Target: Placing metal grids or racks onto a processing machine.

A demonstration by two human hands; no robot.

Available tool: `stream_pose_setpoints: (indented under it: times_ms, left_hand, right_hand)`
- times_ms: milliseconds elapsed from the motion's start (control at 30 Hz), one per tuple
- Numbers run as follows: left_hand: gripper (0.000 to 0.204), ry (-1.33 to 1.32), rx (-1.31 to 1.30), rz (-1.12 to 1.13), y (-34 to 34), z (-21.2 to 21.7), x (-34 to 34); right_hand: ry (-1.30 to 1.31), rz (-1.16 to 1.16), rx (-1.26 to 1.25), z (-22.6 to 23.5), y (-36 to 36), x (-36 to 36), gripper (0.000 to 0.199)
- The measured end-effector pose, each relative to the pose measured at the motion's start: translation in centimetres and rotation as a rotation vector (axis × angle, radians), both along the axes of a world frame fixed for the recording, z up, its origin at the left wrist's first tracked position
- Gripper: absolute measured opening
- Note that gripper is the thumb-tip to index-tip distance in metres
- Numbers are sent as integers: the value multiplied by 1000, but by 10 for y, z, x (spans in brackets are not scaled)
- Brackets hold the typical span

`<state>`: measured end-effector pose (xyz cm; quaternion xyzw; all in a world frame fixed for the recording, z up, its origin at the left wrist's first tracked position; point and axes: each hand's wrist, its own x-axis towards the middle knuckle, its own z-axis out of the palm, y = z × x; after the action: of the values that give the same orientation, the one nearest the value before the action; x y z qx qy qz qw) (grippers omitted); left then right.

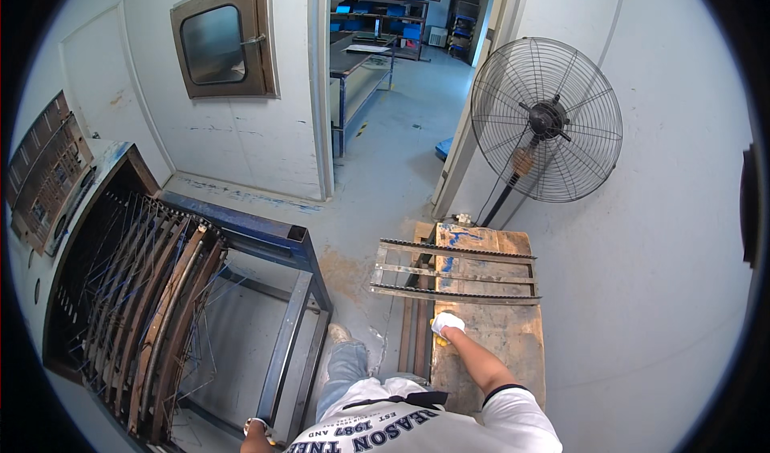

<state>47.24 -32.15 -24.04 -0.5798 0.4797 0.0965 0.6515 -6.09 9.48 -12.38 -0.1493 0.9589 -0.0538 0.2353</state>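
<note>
On the left edge of a worn wooden bench, my right hand (447,325), in a white glove with yellow on the fingers, is closed with its fingers curled down. Whatever may be inside it is hidden. Just beyond it, a slatted metal rack frame (457,275) with toothed long edges lies across the bench top (497,341). At the lower edge, my left hand (260,427) is close to the near end of a blue metal stand (287,349); its fingers are too small and hidden to read.
An open cabinet (120,164) at left holds several curved racks (152,309) with thin wires sticking out. A standing fan (548,120) is behind the bench. Past the doorway stand a long table (350,60) and shelves with blue bins (393,10). A small windowed hatch (215,44) is in the wall.
</note>
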Motion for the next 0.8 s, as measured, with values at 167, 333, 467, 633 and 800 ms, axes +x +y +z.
stream_pose_setpoints:
  times_ms: [167, 333, 467, 633, 800]
  left_hand:
    - [45, 6, -12, 25, 0, -1, 1]
    - [44, 11, -23, 59, 2, -3, 5]
    - [44, 18, -31, 75, 2, -3, 4]
    - [43, 29, -43, 101, 1, -4, 3]
    - [43, 40, -61, 123, -2, -5, 2]
  right_hand:
    - [-7, -6, 39, 4, -3, 2, 31]
    - [-101, -94, 65, 29, -15, 5, 30]
    - [-17, -30, 48, 26, -9, 7, 29]
    - [36, 26, 38, 22, -7, 6, 29]
    - [41, 10, 46, 22, -7, 6, 29]
